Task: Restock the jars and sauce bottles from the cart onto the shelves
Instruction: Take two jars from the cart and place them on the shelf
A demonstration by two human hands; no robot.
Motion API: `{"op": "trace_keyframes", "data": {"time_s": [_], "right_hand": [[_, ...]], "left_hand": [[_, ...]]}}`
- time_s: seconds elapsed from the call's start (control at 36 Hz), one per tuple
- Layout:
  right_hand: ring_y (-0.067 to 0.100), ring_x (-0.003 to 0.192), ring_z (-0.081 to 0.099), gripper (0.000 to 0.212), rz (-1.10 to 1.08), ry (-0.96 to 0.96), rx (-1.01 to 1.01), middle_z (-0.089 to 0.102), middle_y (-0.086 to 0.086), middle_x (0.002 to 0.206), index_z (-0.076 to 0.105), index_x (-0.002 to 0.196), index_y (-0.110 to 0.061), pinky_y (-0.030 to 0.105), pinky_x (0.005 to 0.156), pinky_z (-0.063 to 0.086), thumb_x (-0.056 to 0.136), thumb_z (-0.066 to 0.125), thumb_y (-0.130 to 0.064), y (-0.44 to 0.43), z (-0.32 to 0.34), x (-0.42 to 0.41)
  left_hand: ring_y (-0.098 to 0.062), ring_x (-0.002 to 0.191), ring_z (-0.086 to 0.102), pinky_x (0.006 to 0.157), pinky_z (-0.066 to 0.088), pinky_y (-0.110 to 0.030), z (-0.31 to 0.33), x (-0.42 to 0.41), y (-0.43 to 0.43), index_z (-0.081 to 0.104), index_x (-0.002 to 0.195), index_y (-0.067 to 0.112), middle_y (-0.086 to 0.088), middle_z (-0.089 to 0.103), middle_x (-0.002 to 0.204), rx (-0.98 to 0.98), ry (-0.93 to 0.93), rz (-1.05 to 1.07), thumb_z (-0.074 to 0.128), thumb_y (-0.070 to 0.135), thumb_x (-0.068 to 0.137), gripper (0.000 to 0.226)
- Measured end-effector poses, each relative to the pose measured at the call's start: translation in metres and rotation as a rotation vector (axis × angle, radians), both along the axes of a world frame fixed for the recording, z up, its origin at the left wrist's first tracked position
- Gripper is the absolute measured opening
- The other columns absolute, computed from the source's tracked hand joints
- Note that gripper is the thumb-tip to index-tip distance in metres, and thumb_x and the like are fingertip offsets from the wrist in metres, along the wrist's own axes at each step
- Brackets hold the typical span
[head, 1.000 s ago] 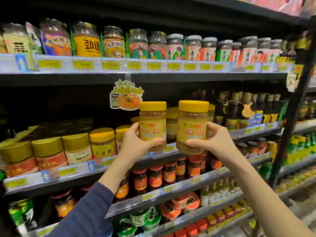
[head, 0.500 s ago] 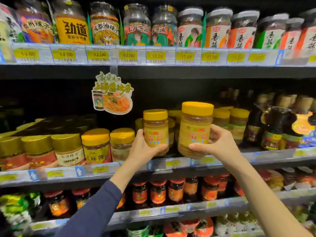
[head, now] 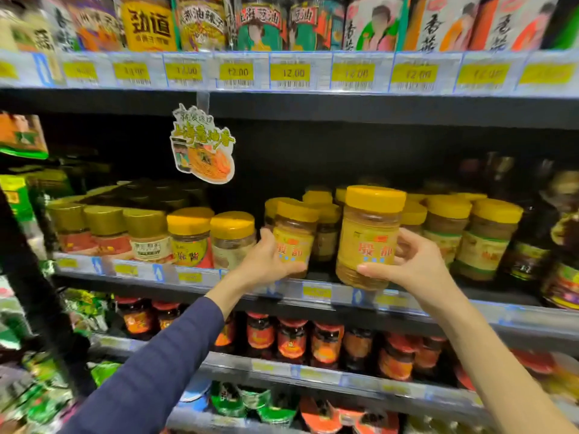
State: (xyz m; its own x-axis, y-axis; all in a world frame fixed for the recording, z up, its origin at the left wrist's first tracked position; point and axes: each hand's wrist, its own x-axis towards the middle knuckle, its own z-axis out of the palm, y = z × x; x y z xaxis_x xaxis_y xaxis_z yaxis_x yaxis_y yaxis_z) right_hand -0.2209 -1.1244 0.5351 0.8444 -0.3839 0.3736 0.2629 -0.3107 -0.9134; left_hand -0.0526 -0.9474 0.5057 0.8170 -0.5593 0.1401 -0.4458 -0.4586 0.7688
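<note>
I hold two yellow-lidded jars with yellow labels and red characters at the middle shelf (head: 316, 292). My left hand (head: 266, 261) grips the smaller-looking jar (head: 294, 239), which sits deep over the shelf among like jars. My right hand (head: 413, 264) grips the nearer jar (head: 369, 236) from its right side, its base just above the shelf's front edge. More yellow-lidded jars (head: 445, 227) stand behind and to the right of both.
Gold- and yellow-lidded jars (head: 191, 236) fill the shelf to the left. Dark sauce bottles (head: 532, 245) stand at the right. A paper promo tag (head: 202, 145) hangs from the upper shelf (head: 294, 73). Red-lidded jars (head: 291, 339) line the shelf below.
Both hands have carried their jars forward and down toward the middle shelf. The left jar has gone in among the shelved jars; the view has closed in on the shelf.
</note>
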Motion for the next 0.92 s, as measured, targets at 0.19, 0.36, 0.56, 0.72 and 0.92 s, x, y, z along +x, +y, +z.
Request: {"op": "trace_keyframes", "data": {"time_s": [0.19, 0.36, 0.56, 0.72, 0.92], "right_hand": [[0.002, 0.085, 0.070, 0.060, 0.024, 0.000, 0.021, 0.071, -0.009, 0.096, 0.061, 0.099, -0.026, 0.013, 0.063, 0.053, 0.044, 0.083, -0.018, 0.002, 0.000, 0.002], [0.000, 0.085, 0.069, 0.060, 0.030, 0.009, 0.032, 0.070, -0.008, 0.099, 0.060, 0.100, -0.027, 0.012, 0.061, 0.053, 0.045, 0.082, -0.018, 0.001, 0.000, 0.003], [0.001, 0.086, 0.069, 0.059, 0.035, 0.012, 0.021, 0.070, -0.008, 0.100, 0.060, 0.101, -0.027, 0.012, 0.062, 0.053, 0.046, 0.081, -0.018, 0.001, 0.000, 0.005], [-0.003, 0.085, 0.069, 0.058, 0.037, 0.014, 0.003, 0.069, -0.011, 0.099, 0.059, 0.101, -0.029, 0.010, 0.061, 0.052, 0.049, 0.081, -0.018, 0.003, -0.001, 0.006], [0.002, 0.090, 0.069, 0.060, 0.023, 0.036, -0.024, 0.070, -0.009, 0.102, 0.061, 0.103, -0.028, 0.013, 0.065, 0.054, 0.047, 0.082, -0.022, 0.003, -0.006, 0.007]], "left_hand": [[-0.023, 0.118, 0.052, 0.099, 0.047, -0.043, 0.001, -0.001, -0.002, 0.006, 0.139, -0.001, -0.010, 0.051, 0.128, 0.067, 0.019, -0.010, 0.077, 0.027, 0.075, 0.100], [-0.023, 0.119, 0.051, 0.093, 0.046, -0.032, 0.002, -0.002, -0.004, 0.013, 0.137, -0.002, -0.010, 0.051, 0.128, 0.112, -0.058, 0.026, 0.077, 0.027, 0.075, 0.094], [-0.028, 0.116, 0.053, 0.090, 0.047, -0.036, 0.005, -0.009, -0.002, 0.037, 0.122, 0.003, -0.013, 0.054, 0.124, 0.172, -0.177, 0.137, 0.084, 0.035, 0.065, 0.080], [-0.030, 0.119, 0.052, 0.091, 0.046, -0.037, 0.004, -0.016, -0.002, 0.035, 0.124, 0.002, -0.014, 0.054, 0.126, 0.170, -0.231, 0.218, 0.086, 0.037, 0.061, 0.088], [-0.030, 0.116, 0.055, 0.091, 0.047, -0.038, 0.004, -0.014, 0.001, 0.046, 0.121, 0.005, -0.012, 0.059, 0.122, 0.181, -0.261, 0.275, 0.087, 0.042, 0.055, 0.086]]}}
